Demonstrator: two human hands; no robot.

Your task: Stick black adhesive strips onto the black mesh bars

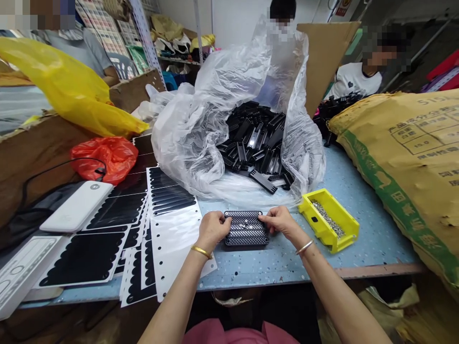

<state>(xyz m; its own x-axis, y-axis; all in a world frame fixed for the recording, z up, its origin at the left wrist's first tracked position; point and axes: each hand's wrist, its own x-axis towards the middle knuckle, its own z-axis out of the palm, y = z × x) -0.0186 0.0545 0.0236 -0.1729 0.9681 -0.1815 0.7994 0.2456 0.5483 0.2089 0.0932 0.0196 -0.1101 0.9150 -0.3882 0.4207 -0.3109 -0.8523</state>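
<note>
A black rectangular block (pixel 247 237) with a fine patterned top lies on the blue speckled table in front of me. Several small shiny metal pieces (pixel 245 223) rest loose on its middle. My left hand (pixel 211 230) grips its left edge, fingers curled and thumb reaching onto the top. At the upper right corner my right hand (pixel 282 222) is closed, forefinger on the top and thumb by the side. Right of it stands a yellow bin (pixel 339 244) holding many small metal pieces. Behind the block, a clear plastic bag (pixel 193 138) lies open around a heap of black plastic strips (pixel 258 138).
Sheets of black stickers (pixel 175 239) lie at left, beside a white power bank (pixel 77 205), a white box (pixel 28 272) and a red bag (pixel 105 157). A big printed sack (pixel 412 143) bulges over the right side. Other people sit across the table.
</note>
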